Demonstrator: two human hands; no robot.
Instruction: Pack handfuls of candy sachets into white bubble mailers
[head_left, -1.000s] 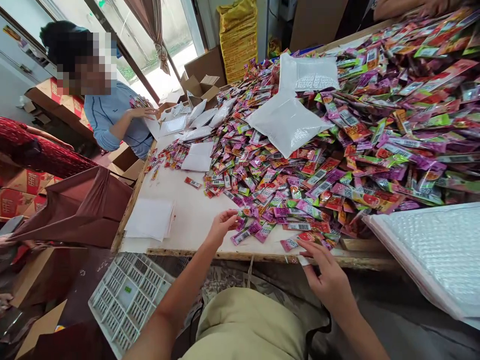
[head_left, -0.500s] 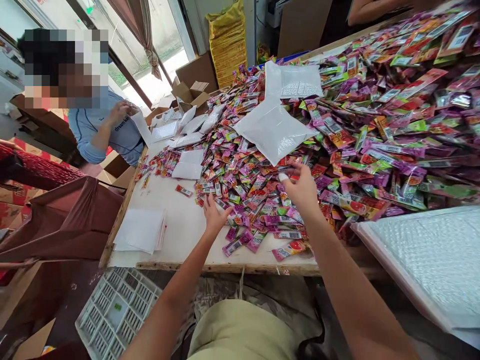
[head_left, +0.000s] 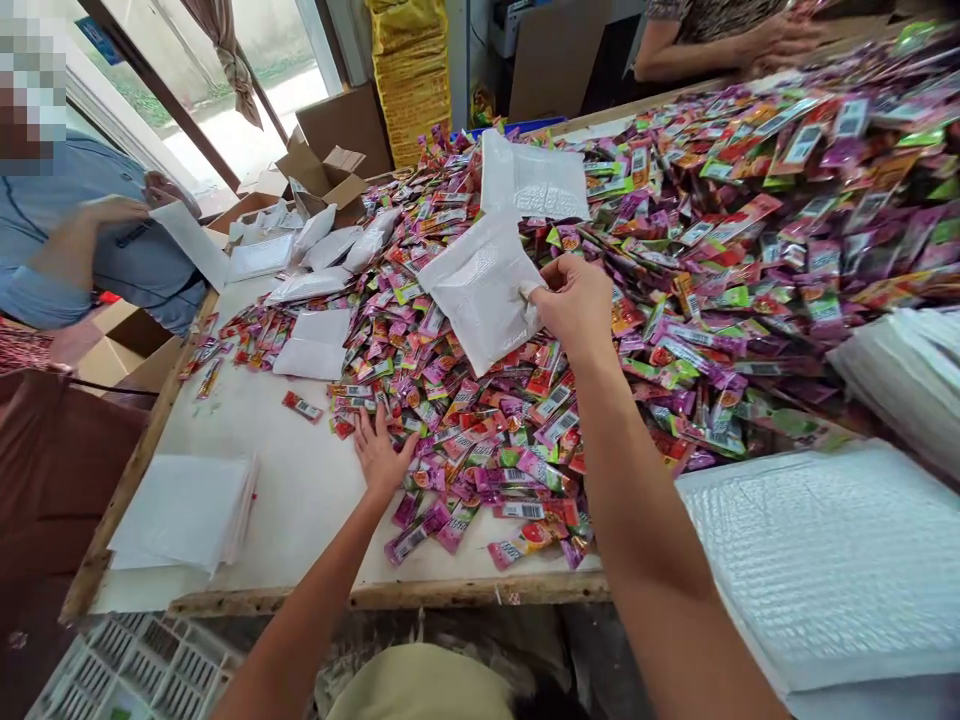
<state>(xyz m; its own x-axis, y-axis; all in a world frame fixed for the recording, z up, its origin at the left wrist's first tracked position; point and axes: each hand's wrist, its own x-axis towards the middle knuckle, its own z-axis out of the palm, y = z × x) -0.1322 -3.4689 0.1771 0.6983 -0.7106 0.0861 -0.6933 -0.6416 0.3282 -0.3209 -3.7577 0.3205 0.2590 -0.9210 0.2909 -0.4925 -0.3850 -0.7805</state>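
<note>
My right hand [head_left: 576,305] pinches the right corner of a white padded mailer [head_left: 480,295] between thumb and fingers. This mailer lies on a wide heap of colourful sachets [head_left: 457,400], mostly purple, red and green with barcodes. A second white padded mailer [head_left: 534,180] lies just behind it. My left hand [head_left: 382,450] rests at the near left edge of the heap, its fingers spread over the sachets and none gripped. One loose sachet [head_left: 302,406] lies on the table left of that hand.
Flat white sheets or mailers [head_left: 180,510] lie at the table's [head_left: 300,520] near left corner. Large bubble-lined mailers [head_left: 832,560] are stacked at right. Filled white mailers [head_left: 330,250] and an open carton [head_left: 322,180] stand back left. People are at the left and far side.
My right hand has moved up from the sachets and taken hold of the mailer's corner. My left hand stays spread by the heap's edge. The view has swung to the right.
</note>
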